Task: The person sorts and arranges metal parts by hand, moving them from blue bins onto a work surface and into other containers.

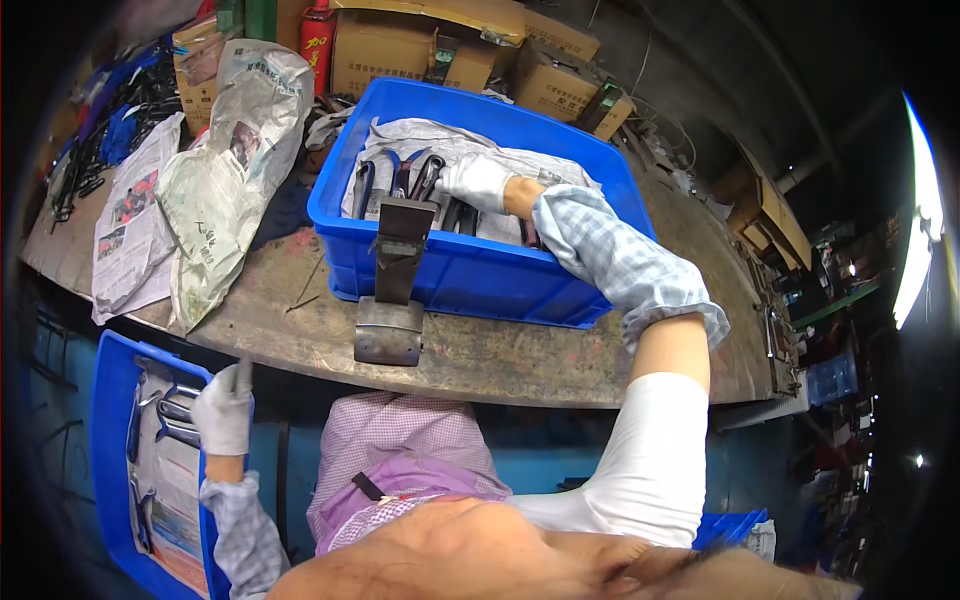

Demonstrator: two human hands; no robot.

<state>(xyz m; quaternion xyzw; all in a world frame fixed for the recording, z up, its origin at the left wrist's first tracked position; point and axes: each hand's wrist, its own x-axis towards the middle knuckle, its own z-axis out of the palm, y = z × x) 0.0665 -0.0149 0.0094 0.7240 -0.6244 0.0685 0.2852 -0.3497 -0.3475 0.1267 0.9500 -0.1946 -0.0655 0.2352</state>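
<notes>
My right hand [476, 183], in a white glove, reaches into a large blue bin [470, 285] on the workbench. Its fingers are closed at the end of a dark-handled pair of pliers [427, 177], partly hidden by the glove. More pliers [366, 185] with dark and blue handles lie around it on newspaper lining. Down at the left, my gloved left hand [224, 412] is over the edge of a second blue bin [105, 450], fingers stretched out. Beside its palm lie silver-handled tools [178, 415] that look like pliers.
A dark metal bracket [390, 330] with a curved foot stands against the large bin's near side. Crumpled printed sacking [235, 170] and newspaper [140, 225] cover the bench's left. Cardboard boxes [400, 60] and a red container [318, 45] stand behind. Another blue bin [735, 530] shows lower right.
</notes>
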